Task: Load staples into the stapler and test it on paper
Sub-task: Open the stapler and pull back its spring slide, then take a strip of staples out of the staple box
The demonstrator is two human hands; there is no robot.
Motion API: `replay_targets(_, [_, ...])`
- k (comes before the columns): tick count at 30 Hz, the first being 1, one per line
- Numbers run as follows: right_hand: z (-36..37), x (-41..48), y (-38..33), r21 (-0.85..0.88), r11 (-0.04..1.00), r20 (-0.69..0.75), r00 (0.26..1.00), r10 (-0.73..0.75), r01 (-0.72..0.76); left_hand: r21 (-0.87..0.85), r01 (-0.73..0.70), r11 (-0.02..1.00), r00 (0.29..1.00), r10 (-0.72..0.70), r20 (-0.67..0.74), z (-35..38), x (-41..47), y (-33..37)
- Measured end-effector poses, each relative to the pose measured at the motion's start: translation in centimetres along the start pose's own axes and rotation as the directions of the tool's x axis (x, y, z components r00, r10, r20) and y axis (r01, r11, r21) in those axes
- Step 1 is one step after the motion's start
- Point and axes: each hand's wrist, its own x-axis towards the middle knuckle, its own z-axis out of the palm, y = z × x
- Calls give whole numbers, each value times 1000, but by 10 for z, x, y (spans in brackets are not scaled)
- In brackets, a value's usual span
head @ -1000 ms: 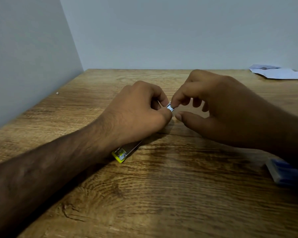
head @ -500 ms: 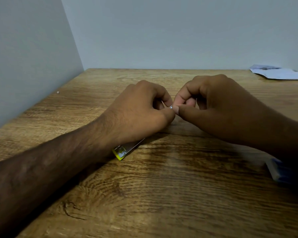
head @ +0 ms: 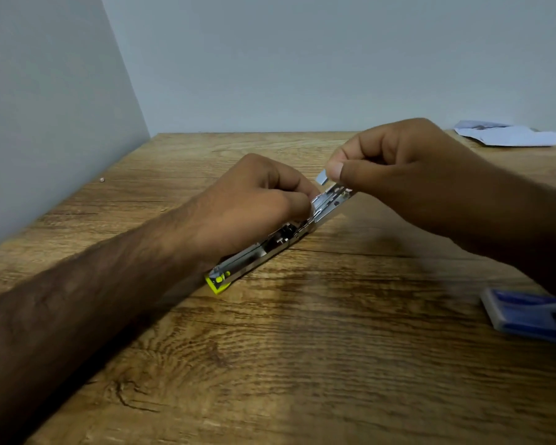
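Stapler (head: 270, 248) lies opened out on the table (head: 302, 364), its metal channel bared, the yellow end near the left wrist. The left hand (head: 254, 200) curls over its middle, fingers gripping it. The right hand (head: 408, 175) pinches a short strip of staples (head: 321, 178) between thumb and forefinger, just above the channel's far end. Loading looks under way but not finished; closing the stapler and the test on paper remain. Counted: one stapler, one strip, one blue staple box (head: 527, 313), one lot of paper (head: 507, 136) far off.
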Motion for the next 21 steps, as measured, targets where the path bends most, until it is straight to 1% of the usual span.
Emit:
replay_targets(4, [-11,-2,1,-7,998,4,998,64,-64,-20,24,1000,995,-22,94,-1,-2,5])
replay_targets(6, [-19,-7,-1,-6,998,20,997,70,-70,-16,46,999,990,-43,137,-2,-2,9])
replay_targets(8, [-30,-18,-3,-3,998,-5,998,64,-64,28,60,998,986,-64,157,-4,-2,15])
replay_targets(11, [-50,-46,1,-31,996,-62,995,81,-83,109,43,993,980,-64,190,-5,-3,23])
replay_targets(13, [-65,-71,5,-63,987,-80,987,142,-148,149,29,988,976,-60,209,-5,-3,26])
replay_targets(17, [-97,-119,13,-111,946,-129,948,291,-305,171,31,985,968,-72,241,1,-7,31])
replay_targets(19, [-112,-142,19,-90,911,-138,911,388,-402,175,35,984,975,-72,211,6,-9,34])
replay_targets(21, [-123,-160,25,-64,853,-120,853,508,-517,182,37,983,984,-67,163,10,-11,35])
